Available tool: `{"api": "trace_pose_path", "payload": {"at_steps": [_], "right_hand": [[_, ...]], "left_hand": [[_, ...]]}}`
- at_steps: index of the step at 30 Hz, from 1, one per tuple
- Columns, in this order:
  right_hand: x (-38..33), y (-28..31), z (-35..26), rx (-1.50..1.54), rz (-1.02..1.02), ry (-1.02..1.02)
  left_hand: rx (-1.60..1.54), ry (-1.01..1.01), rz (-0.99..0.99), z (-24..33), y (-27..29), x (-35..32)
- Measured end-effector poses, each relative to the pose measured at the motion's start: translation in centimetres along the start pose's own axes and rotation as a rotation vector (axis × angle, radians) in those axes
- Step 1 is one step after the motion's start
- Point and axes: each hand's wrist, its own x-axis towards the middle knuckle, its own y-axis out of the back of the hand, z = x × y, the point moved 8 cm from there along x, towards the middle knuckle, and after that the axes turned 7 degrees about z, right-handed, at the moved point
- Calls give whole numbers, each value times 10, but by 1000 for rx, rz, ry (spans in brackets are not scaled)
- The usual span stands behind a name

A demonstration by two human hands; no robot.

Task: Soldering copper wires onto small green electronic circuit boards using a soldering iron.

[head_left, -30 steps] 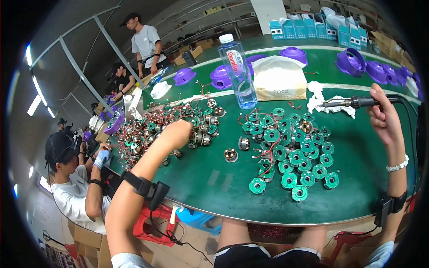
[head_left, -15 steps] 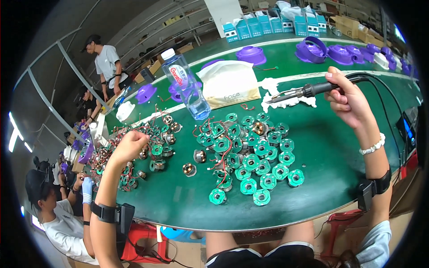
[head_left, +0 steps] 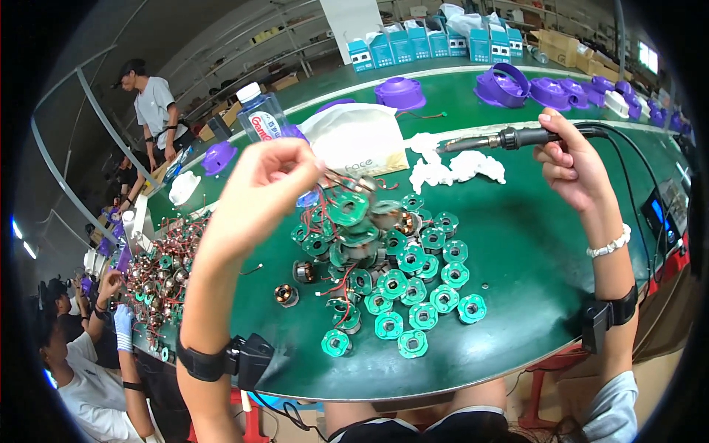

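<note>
My left hand [head_left: 269, 184] is pinched shut over the middle pile. From its fingertips hangs a small motor with a ring-shaped green circuit board [head_left: 348, 210], blurred by motion; I cannot tell whether it is gripped by its wires. Below lie several motors with green boards [head_left: 391, 283], crowded together, some trailing red wires. My right hand [head_left: 577, 159] is closed around the black handle of a soldering iron [head_left: 528, 138], raised above the table. The iron's metal tip points left, near crumpled white tissue [head_left: 476, 168].
A bottle [head_left: 260, 114] stands partly behind my left hand, beside a white tissue pack [head_left: 354, 136]. At left is a heap of copper-wound motors [head_left: 159, 273]. Purple housings [head_left: 400, 93] and teal boxes [head_left: 428, 46] line the back. A display unit [head_left: 657, 214] stands right. Co-workers are at left.
My left hand has moved right from the left heap to above the middle pile, and a motor with a green board now hangs from it. My right hand still holds the soldering iron.
</note>
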Motion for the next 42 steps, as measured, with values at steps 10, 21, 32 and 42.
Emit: {"api": "trace_pose_path", "payload": {"at_steps": [10, 21, 32, 42], "right_hand": [[-1, -6, 1, -16, -27, -4], [-7, -14, -3, -44, -119, 30], [22, 40, -49, 232, -53, 127], [34, 72, -57, 322, 73, 155]], "left_hand": [[87, 99, 0, -25, -49, -18], [-185, 85, -55, -17, -61, -2], [-171, -54, -140, 50, -90, 25], [-128, -102, -126, 62, -126, 51]]}}
